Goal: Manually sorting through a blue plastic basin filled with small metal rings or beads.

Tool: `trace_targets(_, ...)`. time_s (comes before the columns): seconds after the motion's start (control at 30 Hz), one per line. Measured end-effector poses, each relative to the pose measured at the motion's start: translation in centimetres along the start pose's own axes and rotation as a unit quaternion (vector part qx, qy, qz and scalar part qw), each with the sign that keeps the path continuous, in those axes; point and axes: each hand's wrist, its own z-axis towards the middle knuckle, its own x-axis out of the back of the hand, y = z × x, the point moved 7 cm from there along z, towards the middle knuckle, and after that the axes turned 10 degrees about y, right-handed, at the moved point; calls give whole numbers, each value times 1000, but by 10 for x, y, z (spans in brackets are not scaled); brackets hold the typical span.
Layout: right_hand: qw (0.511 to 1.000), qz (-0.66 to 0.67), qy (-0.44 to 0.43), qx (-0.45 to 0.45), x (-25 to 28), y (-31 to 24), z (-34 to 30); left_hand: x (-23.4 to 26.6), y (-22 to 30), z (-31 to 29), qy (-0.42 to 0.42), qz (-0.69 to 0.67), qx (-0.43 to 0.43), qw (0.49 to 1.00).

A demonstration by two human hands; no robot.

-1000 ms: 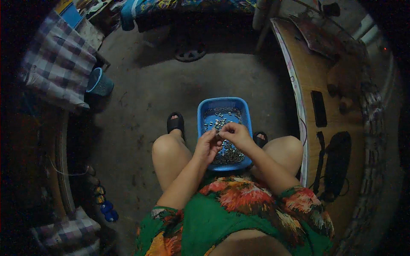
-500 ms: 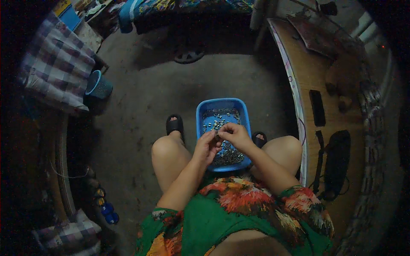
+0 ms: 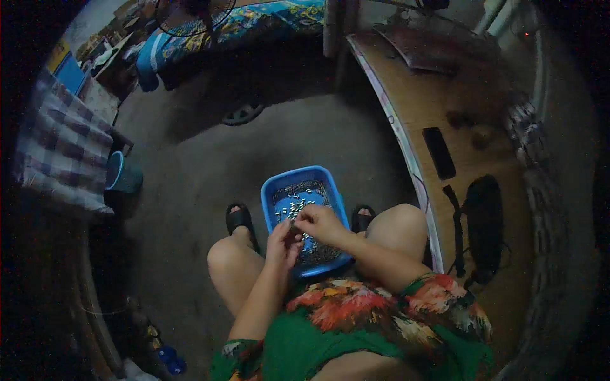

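Observation:
My left hand [image 3: 283,245] and my right hand [image 3: 323,224] meet above the near half of a blue plastic basin [image 3: 305,170]. Their fingertips are pinched together around something small and dark that I cannot make out. Inside the basin lie many small, shiny metal pieces [image 3: 293,204], heaped toward the far and near ends, with blue bottom showing between. The basin sits in front of me, between my feet. My hands cover part of its middle.
To the right runs a wooden board [image 3: 413,95] bearing a dark phone-like slab [image 3: 439,153] and a black bag [image 3: 484,222]. A blue-green bucket [image 3: 127,176] stands left, beside checked cloth [image 3: 67,149]. Farther off are a round base [image 3: 243,115] and a patterned bed cover [image 3: 273,22].
The whole view has shifted, so the basin and my hands appear lower and farther left. A fan now shows at the top. My fingertips stay together over the basin.

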Motion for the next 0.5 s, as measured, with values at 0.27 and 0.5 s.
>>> trace_targets(0.27, 982, 137, -61, -115, 1, -7, -2, -6, 3, -6, -7, -4, 6, 1000)
trace_targets(0.5, 970, 176, -57, -158, -14, 42, 1, -3, -1, -1, 0, -8, 21, 1000)
